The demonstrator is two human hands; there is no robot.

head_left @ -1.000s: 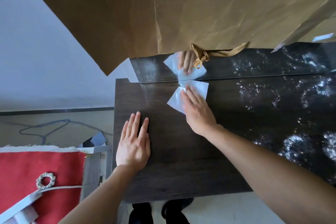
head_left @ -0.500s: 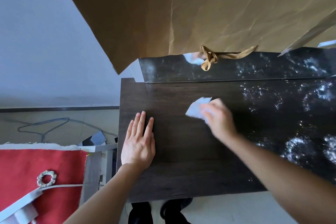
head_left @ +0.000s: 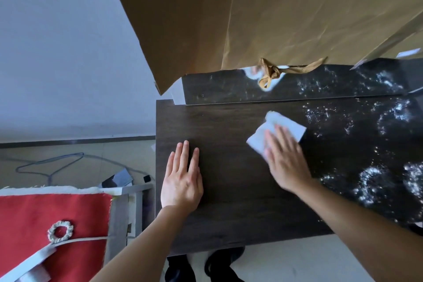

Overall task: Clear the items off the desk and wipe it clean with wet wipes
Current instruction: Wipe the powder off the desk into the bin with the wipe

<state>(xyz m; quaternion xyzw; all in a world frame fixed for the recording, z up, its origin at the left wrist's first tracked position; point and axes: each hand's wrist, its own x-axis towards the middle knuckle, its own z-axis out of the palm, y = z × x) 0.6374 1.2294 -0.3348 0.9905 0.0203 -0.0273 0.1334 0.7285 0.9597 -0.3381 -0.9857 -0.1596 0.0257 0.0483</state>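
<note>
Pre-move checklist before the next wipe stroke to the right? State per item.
1. Wet wipe under right hand: ok, fingers flat on it.
2. Left hand flat on the desk, clear of the wipe: ok.
3. Path to the right free of objects: ok, only white speckled residue.
4. Left part of the desk clean: ok, no specks visible.
5. Brown paper hanging over the back edge, clear of the stroke: ok.
6. Wipe still moist: cannot tell.

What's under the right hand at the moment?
A white wet wipe lies flat on the dark desk beneath the right hand; its far corners stick out past the fingers. The covered part can't be seen.
</note>
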